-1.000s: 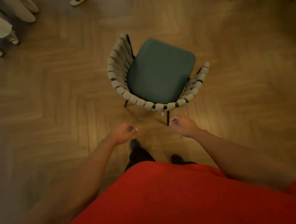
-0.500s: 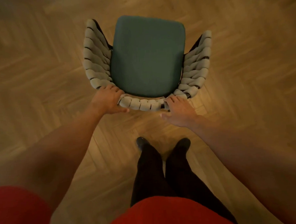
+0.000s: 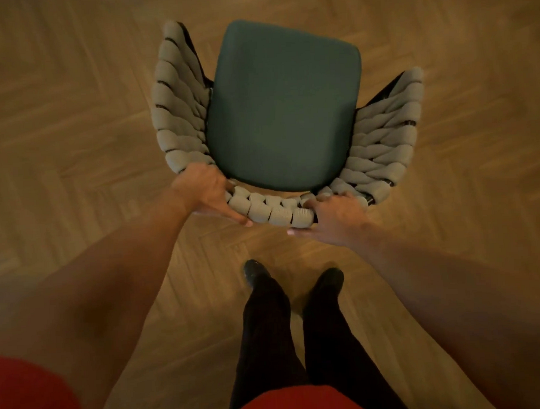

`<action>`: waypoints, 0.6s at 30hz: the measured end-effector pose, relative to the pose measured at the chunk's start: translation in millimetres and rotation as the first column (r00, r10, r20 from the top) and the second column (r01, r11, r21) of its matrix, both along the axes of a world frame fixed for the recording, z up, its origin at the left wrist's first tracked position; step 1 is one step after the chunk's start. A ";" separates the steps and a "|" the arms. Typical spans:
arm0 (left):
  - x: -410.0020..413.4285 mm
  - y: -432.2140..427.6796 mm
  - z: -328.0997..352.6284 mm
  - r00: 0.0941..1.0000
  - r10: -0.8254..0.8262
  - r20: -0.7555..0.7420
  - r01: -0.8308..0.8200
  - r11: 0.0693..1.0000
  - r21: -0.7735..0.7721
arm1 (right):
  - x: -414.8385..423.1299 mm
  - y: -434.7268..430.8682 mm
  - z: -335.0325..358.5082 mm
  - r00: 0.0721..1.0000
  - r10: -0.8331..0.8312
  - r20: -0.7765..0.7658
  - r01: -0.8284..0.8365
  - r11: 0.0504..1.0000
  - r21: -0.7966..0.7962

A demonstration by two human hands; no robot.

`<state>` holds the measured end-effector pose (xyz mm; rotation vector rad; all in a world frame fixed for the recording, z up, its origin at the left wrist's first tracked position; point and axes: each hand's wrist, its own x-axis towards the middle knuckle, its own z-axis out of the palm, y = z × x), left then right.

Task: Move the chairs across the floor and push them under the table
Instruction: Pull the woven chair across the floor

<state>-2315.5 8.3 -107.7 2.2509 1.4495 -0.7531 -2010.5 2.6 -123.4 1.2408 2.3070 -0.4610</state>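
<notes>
**Both hands on the back of the chair**

A chair [image 3: 284, 109] stands on a herringbone wood floor [image 3: 70, 127], seen from above and directly ahead of the person. Its seat [image 3: 283, 88] is a dark green cushion. Its backrest [image 3: 272, 209], made of thick grey woven cord, curves round the near edge and up both sides.

The left hand [image 3: 203, 189] grips the near left corner of the backrest. Its fingers [image 3: 219, 177] curl over the rim toward the seat, and its thumb [image 3: 236, 217] lies stretched along the outer face. The right hand [image 3: 335, 216] grips the near right part of the same rim, fingers [image 3: 326, 198] hooked over the top and thumb [image 3: 298, 231] pointing inward just below it. A short run of cord shows between the two hands.

Below the chair are the person's legs in black trousers [image 3: 269, 329] and dark shoes [image 3: 255, 272], apart from the chair. A red shirt [image 3: 291, 405] fills the bottom edge.
</notes>
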 end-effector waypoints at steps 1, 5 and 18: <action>1.0 -5.3 1.3 1.000 0.002 -0.002 -0.002 1.000 0.002 | 1.7 -0.9 0.2 1.000 0.019 0.003 -0.019 1.000 -0.007; 6.0 -35.3 1.6 0.998 0.068 0.008 -0.068 0.997 -0.023 | 5.3 -7.0 2.7 0.993 0.118 -0.001 -0.118 0.993 -0.010; 53.8 -138.5 -11.8 0.868 0.495 0.053 -0.491 0.868 -0.073 | 25.7 -7.2 3.2 0.862 0.507 0.021 -0.501 0.856 -0.125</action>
